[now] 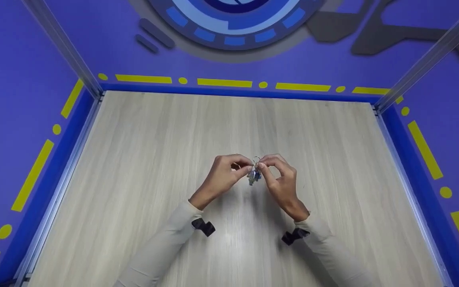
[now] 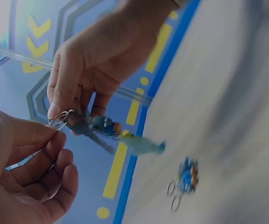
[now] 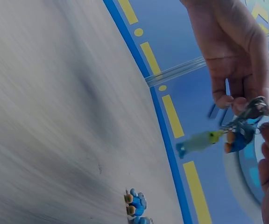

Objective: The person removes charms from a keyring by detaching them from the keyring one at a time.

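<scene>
In the head view I hold a keychain [image 1: 252, 176] above the table [image 1: 153, 159], its thin ring [image 1: 256, 159] at the far end and its charms hanging on the side toward me. My left hand [image 1: 224, 171] is at the keychain's left and my right hand [image 1: 283, 179] at its right, thumb and fingers [image 1: 242, 160] of each clamped on it. My pale sleeves [image 1: 150, 251] lie on the near side of the keychain, with a black mount [image 1: 203, 226] at each wrist, and beyond it stands a purple-blue wall [image 1: 197, 67] with yellow dashes. From my left wrist, I see my left thumb and forefinger pinched on the keychain's metal loops [image 2: 62, 119], the other fingers bent loosely beside it, while my right fingers meet it from the opposite side. Along the keychain, away from the loops, come a dark charm [image 2: 81, 123], a blue charm [image 2: 104, 125] and a pale, fish-like charm [image 2: 141, 144]. Lower than the keychain and apart from it, some blue figures [image 2: 187, 176] with two rings lie on the table. From my right wrist, my right fingers are at one side of the keychain, partly cut off, and those blue figures, with orange parts, rest below it, also cut off.
</scene>
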`<state>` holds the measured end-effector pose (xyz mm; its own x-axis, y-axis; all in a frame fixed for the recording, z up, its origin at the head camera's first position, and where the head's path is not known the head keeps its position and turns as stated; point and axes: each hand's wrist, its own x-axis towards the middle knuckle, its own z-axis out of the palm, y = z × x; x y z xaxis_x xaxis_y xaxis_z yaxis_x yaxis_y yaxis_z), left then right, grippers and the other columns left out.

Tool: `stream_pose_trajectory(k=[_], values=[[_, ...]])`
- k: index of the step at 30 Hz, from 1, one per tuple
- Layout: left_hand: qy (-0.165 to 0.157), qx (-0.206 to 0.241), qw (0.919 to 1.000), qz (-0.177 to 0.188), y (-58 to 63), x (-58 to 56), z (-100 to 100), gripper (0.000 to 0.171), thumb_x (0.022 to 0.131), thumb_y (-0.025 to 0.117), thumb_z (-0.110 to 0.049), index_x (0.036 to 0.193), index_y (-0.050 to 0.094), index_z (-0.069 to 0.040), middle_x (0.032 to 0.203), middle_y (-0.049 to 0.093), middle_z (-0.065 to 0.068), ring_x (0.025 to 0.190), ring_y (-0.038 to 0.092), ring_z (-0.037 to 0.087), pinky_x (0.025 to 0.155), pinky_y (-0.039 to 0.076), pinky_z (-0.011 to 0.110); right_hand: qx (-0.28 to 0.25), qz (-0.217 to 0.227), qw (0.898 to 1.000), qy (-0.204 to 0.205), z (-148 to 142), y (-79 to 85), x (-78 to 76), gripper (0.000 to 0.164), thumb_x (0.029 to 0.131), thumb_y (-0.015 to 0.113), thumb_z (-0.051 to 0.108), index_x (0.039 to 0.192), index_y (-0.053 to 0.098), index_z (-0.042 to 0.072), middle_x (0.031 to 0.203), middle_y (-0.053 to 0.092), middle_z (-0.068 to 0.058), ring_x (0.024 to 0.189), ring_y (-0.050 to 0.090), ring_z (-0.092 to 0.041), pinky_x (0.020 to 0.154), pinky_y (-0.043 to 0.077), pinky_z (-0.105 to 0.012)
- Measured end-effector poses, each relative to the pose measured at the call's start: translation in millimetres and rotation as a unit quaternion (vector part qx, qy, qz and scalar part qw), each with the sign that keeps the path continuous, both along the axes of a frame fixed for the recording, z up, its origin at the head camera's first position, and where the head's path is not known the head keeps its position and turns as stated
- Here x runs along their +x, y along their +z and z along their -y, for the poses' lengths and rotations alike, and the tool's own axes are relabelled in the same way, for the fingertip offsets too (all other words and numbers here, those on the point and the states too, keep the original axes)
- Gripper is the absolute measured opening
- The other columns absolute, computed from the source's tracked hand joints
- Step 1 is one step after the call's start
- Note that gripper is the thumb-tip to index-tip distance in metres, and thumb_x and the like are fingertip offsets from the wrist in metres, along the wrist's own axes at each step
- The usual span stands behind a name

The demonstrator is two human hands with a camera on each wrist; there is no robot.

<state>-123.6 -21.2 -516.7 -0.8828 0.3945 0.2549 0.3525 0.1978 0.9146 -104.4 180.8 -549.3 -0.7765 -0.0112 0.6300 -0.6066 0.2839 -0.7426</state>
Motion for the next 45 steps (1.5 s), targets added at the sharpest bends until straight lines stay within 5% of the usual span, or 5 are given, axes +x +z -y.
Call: stream_pose_trajectory(k=[6, 15, 26, 37, 45], values=[[-0.035, 0.090, 0.9892, 0.111, -2.3, 3.3, -4.3, 0.013, 0.101, 0.080, -0.008, 0.113, 0.082, -0.003, 0.110, 0.080, 0.007, 0.101, 0.075, 0.018, 0.092, 0.062, 0.040, -0.036, -0.036, 0.999, -0.009, 0.1, -3.1, 0.5, 0.015, 0.097, 0.073, -0.016, 0.094, 0.074, -0.001, 0.097, 0.073, -0.022, 0.096, 0.070, -0.032, 0.097, 0.057, -0.029], [0.013, 0.131, 0.9832, 0.126, -5.8, 6.0, -6.7, 0.011, 0.102, 0.079, -0.008, 0.109, 0.082, -0.001, 0.105, 0.080, 0.007, 0.097, 0.073, 0.019, 0.087, 0.062, 0.032, -0.055, -0.022, 0.998, 0.003, 0.8, -2.5, 2.4, 0.021, 0.097, 0.068, -0.020, 0.096, 0.074, -0.001, 0.100, 0.073, -0.014, 0.096, 0.069, -0.031, 0.095, 0.058, -0.030], [0.081, 0.100, 0.9884, 0.082, -5.6, 6.6, -7.6, 0.011, 0.101, 0.083, -0.013, 0.106, 0.085, -0.003, 0.099, 0.082, 0.000, 0.090, 0.075, 0.018, 0.082, 0.061, 0.031, -0.046, 0.018, 0.999, 0.012, -3.1, -2.2, 3.8, 0.016, 0.099, 0.070, -0.014, 0.093, 0.074, 0.000, 0.096, 0.073, -0.012, 0.097, 0.070, -0.026, 0.097, 0.056, -0.030], [0.051, 0.002, 0.9973, -0.052, -0.4, 6.1, -6.1, 0.006, 0.099, 0.083, -0.007, 0.102, 0.088, -0.009, 0.095, 0.082, -0.001, 0.086, 0.073, 0.011, 0.082, 0.062, 0.039, -0.033, 0.028, 0.999, 0.025, -4.0, -1.4, 4.2, 0.017, 0.098, 0.071, -0.016, 0.093, 0.076, -0.001, 0.095, 0.074, -0.017, 0.093, 0.069, -0.024, 0.092, 0.055, -0.026], [0.023, 0.024, 0.9994, 0.011, -3.2, 7.6, -6.6, 0.007, 0.100, 0.082, -0.008, 0.106, 0.086, -0.008, 0.100, 0.082, 0.000, 0.089, 0.077, 0.016, 0.086, 0.063, 0.040, -0.044, 0.008, 0.999, 0.021, -1.4, -3.9, 6.3, 0.019, 0.097, 0.071, -0.019, 0.093, 0.075, -0.001, 0.097, 0.074, -0.013, 0.093, 0.069, -0.032, 0.093, 0.057, -0.027]])
